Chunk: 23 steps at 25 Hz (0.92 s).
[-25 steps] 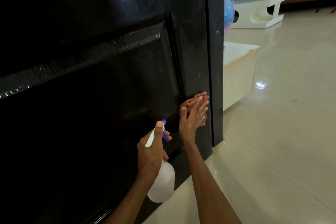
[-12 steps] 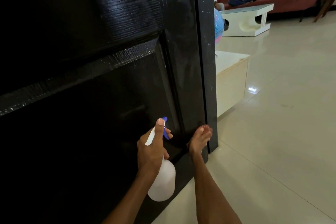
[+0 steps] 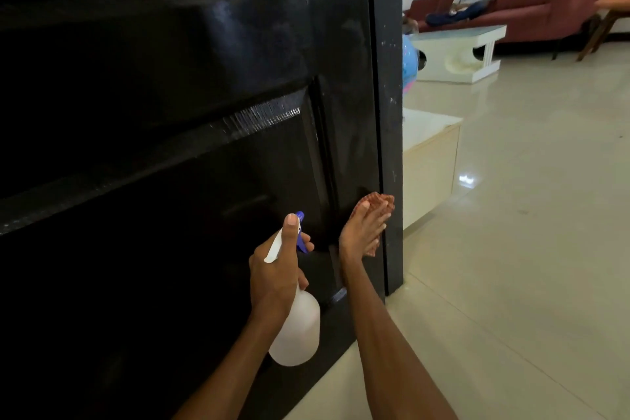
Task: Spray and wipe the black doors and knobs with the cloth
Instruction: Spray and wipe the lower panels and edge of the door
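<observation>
Right hand (image 3: pixel 362 232) flat, fingers straight, pressing orange cloth (image 3: pixel 381 201) against black door (image 3: pixel 170 147) low on the right stile, close to the door's edge. Cloth mostly under the palm, bits showing above fingertips and below the heel of the hand. Left hand (image 3: pixel 278 269) just beside, clenched around neck of white spray bottle (image 3: pixel 296 331), thumb up along the white sprayer head, blue nozzle aimed at the door, bottle body hanging below the fist. Mid-wipe, judging by position: lower corner being worked; streaky sheen on the panel moulding above, cleaned or not unclear. No knobs in view, so probably still left. Beyond: pale tiled floor (image 3: pixel 511 249).
</observation>
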Tool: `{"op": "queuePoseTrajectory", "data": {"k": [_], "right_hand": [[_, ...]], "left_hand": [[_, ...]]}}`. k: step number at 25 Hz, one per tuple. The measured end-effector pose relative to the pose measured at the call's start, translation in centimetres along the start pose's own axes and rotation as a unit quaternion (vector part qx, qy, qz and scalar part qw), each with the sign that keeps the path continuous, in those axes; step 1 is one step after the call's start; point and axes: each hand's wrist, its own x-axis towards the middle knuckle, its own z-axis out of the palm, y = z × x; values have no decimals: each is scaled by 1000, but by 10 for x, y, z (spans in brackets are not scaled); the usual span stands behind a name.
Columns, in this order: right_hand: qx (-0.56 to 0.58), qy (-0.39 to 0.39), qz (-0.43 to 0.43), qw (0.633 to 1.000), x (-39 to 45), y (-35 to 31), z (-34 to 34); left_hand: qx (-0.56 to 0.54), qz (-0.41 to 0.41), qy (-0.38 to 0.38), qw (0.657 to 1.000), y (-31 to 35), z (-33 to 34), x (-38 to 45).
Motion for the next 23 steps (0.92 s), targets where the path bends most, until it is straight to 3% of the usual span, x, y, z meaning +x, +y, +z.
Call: {"op": "queuePoseTrajectory", "data": {"k": [5, 8, 10, 12, 14, 17, 19, 21, 23], "right_hand": [[-9, -29, -181, 983, -25, -156, 0], [-38, -40, -294, 954, -36, -234, 4], [-64, -40, -387, 919, -36, -251, 3], [-69, -39, -417, 905, -32, -225, 1], [-50, -38, -349, 935, -26, -168, -1], [-5, -49, -119, 992, -20, -82, -8], [0, -76, 24, 997, -19, -45, -13], [33, -82, 114, 990, -22, -54, -13], [38, -84, 87, 992, -28, -109, -10]], "left_hand": [[-68, 63, 16, 996, 57, -34, -1], [-65, 93, 24, 993, 88, -54, 3], [-74, 106, 31, 991, 105, -67, 5], [-76, 106, 32, 991, 112, -76, 7], [-81, 104, 31, 991, 110, -82, 6], [-77, 94, 28, 992, 97, -81, 5], [-66, 88, 19, 994, 91, -77, 3], [-55, 86, 20, 995, 89, -73, 5], [-55, 86, 27, 994, 94, -71, 9]]}}
